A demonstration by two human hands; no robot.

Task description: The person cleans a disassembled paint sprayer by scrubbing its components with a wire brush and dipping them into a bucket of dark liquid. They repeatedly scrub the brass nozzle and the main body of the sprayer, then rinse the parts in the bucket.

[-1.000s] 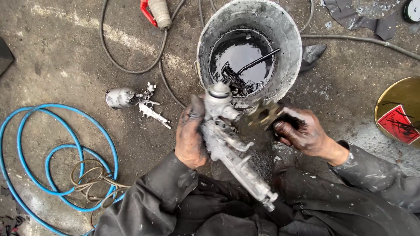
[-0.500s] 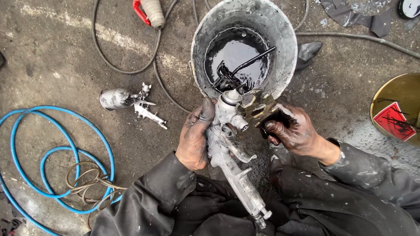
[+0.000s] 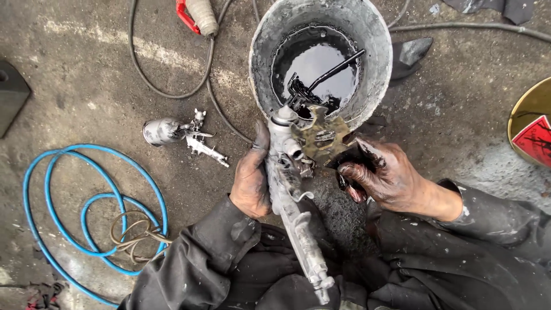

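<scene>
- A blue hose [image 3: 86,206] lies coiled on the floor [image 3: 86,86] at far left.
- A second spray gun [image 3: 183,135] lies just right of the hose.
- The left hand [image 3: 251,181] grips a grey spray gun [image 3: 290,201] by its body, nozzle up.
- The right hand [image 3: 384,178] pinches a star-shaped wrench [image 3: 324,140] against the gun's head.
- A bucket [image 3: 367,34] of black liquid stands just beyond them.

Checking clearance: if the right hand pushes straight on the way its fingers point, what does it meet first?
The right hand points left, holding the flat multi-notch wrench. First in line, probably, is the metal spray gun body gripped by the left hand. Depth is unclear.
</scene>
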